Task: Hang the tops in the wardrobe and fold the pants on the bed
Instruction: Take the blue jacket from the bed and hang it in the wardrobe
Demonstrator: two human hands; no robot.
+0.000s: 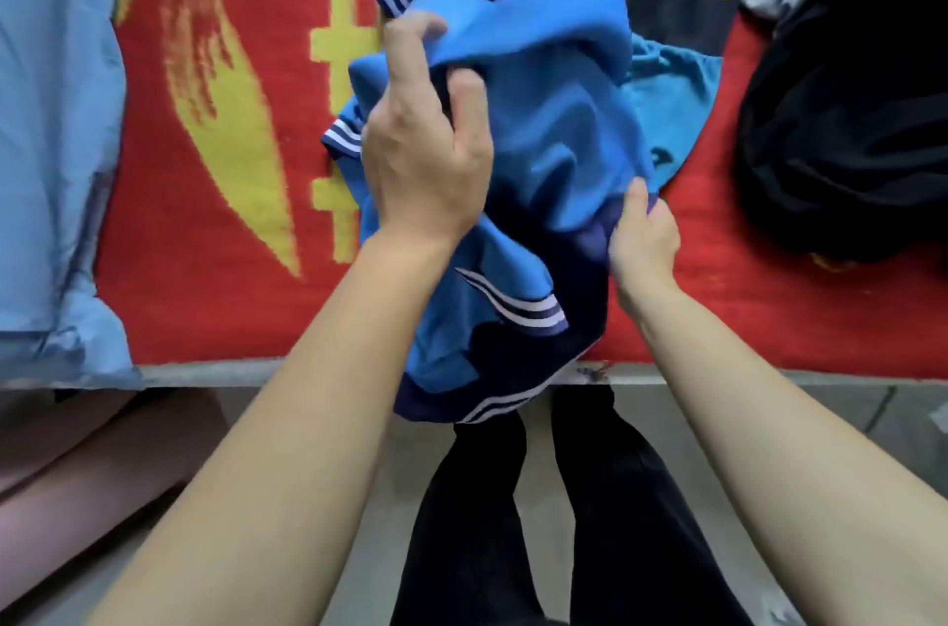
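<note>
While the blue garment (554, 112) hangs bunched over the near edge of the bed (205, 292), its length runs roughly far to near, with a striped band lowest, past the bed's edge. The left hand (420, 148) is raised, fingers (408, 56) curled round a fold at the upper left. The right hand (644, 243) sits lower on the right side, pinching a navy edge. The fabric lies between the two hands. It is too crumpled to call top or pants for certain; the striped bands suggest a jacket. Likely next: draw the hands apart to find its shape. A black pile (846, 138) lies well apart, to the right.
</note>
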